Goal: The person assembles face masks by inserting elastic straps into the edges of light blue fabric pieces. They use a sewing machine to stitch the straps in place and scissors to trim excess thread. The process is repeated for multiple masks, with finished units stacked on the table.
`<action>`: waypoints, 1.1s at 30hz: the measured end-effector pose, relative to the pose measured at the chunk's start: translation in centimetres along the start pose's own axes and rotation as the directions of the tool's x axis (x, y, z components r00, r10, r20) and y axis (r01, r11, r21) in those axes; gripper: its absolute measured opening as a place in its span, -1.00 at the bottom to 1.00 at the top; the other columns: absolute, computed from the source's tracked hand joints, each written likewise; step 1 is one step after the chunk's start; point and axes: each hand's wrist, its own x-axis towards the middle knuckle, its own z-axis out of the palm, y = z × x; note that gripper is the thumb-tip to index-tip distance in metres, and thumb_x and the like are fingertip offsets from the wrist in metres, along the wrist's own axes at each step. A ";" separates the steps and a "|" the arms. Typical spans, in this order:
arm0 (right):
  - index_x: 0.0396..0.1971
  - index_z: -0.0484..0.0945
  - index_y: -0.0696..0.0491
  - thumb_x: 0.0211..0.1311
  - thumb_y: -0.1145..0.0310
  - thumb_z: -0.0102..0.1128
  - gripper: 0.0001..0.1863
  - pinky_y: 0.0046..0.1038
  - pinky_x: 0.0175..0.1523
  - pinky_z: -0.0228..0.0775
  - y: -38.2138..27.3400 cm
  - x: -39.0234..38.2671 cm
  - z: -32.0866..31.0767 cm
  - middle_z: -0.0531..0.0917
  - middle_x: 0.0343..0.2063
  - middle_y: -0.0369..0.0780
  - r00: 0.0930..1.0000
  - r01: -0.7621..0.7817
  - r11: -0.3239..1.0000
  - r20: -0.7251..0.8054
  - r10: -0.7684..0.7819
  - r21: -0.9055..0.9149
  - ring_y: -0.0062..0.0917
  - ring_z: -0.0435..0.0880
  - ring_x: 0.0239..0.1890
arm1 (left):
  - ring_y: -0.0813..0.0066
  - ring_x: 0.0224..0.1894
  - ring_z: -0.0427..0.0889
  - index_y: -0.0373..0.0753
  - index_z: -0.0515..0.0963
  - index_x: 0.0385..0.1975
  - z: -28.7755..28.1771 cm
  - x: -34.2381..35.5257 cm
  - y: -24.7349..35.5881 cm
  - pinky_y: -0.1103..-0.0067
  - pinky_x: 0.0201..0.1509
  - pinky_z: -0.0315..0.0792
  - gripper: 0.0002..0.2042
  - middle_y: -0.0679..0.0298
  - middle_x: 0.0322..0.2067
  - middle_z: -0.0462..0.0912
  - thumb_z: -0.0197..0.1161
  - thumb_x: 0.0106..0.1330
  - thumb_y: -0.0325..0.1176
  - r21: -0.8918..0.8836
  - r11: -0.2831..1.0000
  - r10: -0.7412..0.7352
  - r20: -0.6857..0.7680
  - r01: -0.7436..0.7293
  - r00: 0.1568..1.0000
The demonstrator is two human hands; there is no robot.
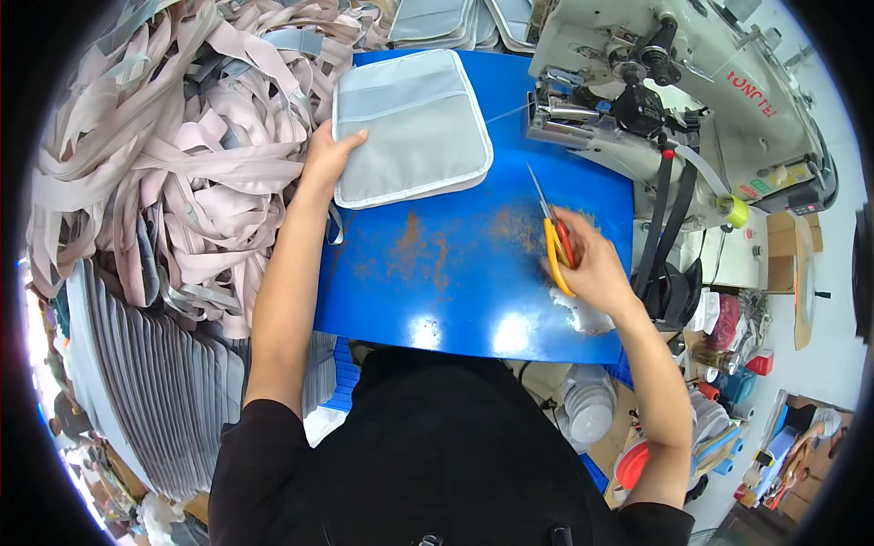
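A flat grey fabric pouch (414, 136) with white edge binding lies at the far side of the blue work surface (382, 314). My left hand (330, 156) grips its left edge, thumb on top and the fingers hidden beneath. A thin thread (508, 114) runs from the pouch's right edge towards the sewing machine (583, 114). My right hand (594, 266) holds scissors (553, 246) with yellow and red handles. Their blades point away from me, to the right of the pouch and apart from it.
Heaped pinkish zipper-like strips (214, 155) fill the left side. Below them stands a row of stacked grey panels (164, 382). More grey pouches (432, 20) lie beyond the far edge. Black straps (660, 209) hang by the machine at right.
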 end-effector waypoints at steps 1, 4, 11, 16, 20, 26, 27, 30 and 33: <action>0.30 0.48 -0.01 0.08 0.05 0.60 -0.21 -0.33 -0.14 0.56 -2.7 1.1 0.1 0.70 -0.36 -0.17 1.000 -0.018 0.977 -0.027 0.012 -0.211 -0.37 0.70 -0.38 | 0.36 -0.10 0.75 -0.43 0.57 0.10 -0.3 -0.1 -0.1 0.46 0.04 0.60 -0.56 0.08 -0.07 0.76 0.44 0.24 -0.41 -0.001 1.000 -0.013 -0.001 0.013 1.000; 0.20 0.57 -0.04 0.09 -0.05 0.57 -0.28 -0.32 -0.17 0.55 -4.2 4.4 2.2 0.68 -0.41 -0.18 0.986 0.025 0.974 -0.155 -0.061 -0.227 -0.36 0.69 -0.39 | 0.37 -0.12 0.75 -0.43 0.59 0.07 -0.6 -0.3 0.2 0.47 0.02 0.60 -0.59 0.09 -0.09 0.76 0.44 0.26 -0.39 0.001 0.999 -0.051 0.008 0.051 0.999; 0.08 0.66 -0.07 0.14 -0.08 0.53 -0.42 -0.18 -0.16 0.57 -2.5 5.3 1.7 0.78 -0.34 -0.06 0.976 -0.030 0.969 -0.217 -0.025 -0.246 -0.09 0.78 -0.26 | 0.33 -0.12 0.76 -0.41 0.60 0.06 0.6 -3.2 5.1 0.46 0.07 0.59 -0.60 0.10 -0.09 0.76 0.44 0.29 -0.36 -0.267 0.961 -0.087 -0.031 0.075 0.996; 0.21 0.36 0.08 0.22 0.23 0.44 -0.37 -0.08 -0.16 0.59 1.2 -2.5 -1.3 0.74 -0.29 0.02 0.969 -0.104 0.826 -0.244 -0.042 -0.554 0.02 0.75 -0.26 | 0.47 -0.06 0.68 -0.43 0.58 0.07 4.2 -16.0 13.7 0.50 0.09 0.53 -0.68 0.12 -0.04 0.73 0.35 0.36 -0.47 0.073 0.924 0.381 -0.193 -0.374 0.904; 0.24 0.43 0.08 0.18 0.36 0.43 -0.38 -0.13 -0.04 0.57 1.3 -5.2 -3.0 0.65 -0.08 0.02 0.950 -0.004 0.820 -0.258 -0.175 -0.572 -0.02 0.70 -0.09 | 0.23 -0.25 0.69 -0.13 0.73 0.05 3.3 -23.0 10.8 0.41 -0.20 0.58 -0.38 0.07 -0.16 0.66 0.19 -0.12 -0.70 0.579 0.399 0.646 0.373 -0.711 0.666; 0.22 0.54 0.19 0.25 0.49 0.27 -0.50 -0.21 0.37 0.34 2.8 -3.6 -2.3 0.51 0.18 0.04 0.922 0.180 0.773 -0.170 -0.348 -0.608 -0.03 0.51 0.25 | 0.16 0.00 0.67 -0.19 0.62 0.09 1.6 -26.2 7.7 0.27 -0.02 0.58 -0.55 0.15 0.01 0.63 0.28 0.12 -0.46 0.469 0.320 0.266 0.789 -0.823 0.554; 0.22 0.54 0.19 0.27 0.49 0.26 -0.51 -0.20 0.37 0.33 3.0 -3.6 -2.2 0.50 0.19 0.05 0.909 0.204 0.783 -0.182 -0.374 -0.588 -0.03 0.50 0.26 | 0.14 -0.01 0.67 -0.18 0.64 0.07 0.0 -26.6 10.3 0.29 -0.01 0.56 -0.58 0.15 0.04 0.63 0.32 0.13 -0.42 0.602 0.169 0.293 0.725 -0.780 0.623; 0.15 0.57 0.22 0.32 0.49 0.26 -0.60 -0.19 0.34 0.35 2.2 -3.9 -2.0 0.52 0.16 0.03 0.857 0.256 0.809 -0.263 -0.443 -0.529 -0.07 0.52 0.22 | 0.09 0.02 0.67 -0.21 0.65 0.08 -6.2 -28.1 20.3 0.30 0.05 0.55 -0.56 0.15 0.05 0.67 0.37 0.14 -0.35 0.958 -0.121 0.472 0.285 -0.259 0.834; 0.11 0.60 0.24 0.32 0.53 0.27 -0.64 -0.24 0.29 0.38 0.5 -3.1 -1.0 0.55 0.11 0.00 0.860 0.345 0.847 -0.226 -0.458 -0.403 -0.15 0.56 0.17 | -0.01 0.10 0.67 -0.25 0.62 0.16 -14.2 -33.3 24.1 0.28 0.15 0.55 -0.57 0.05 0.17 0.65 0.38 0.32 -0.26 0.952 -0.047 0.790 -0.150 0.303 0.594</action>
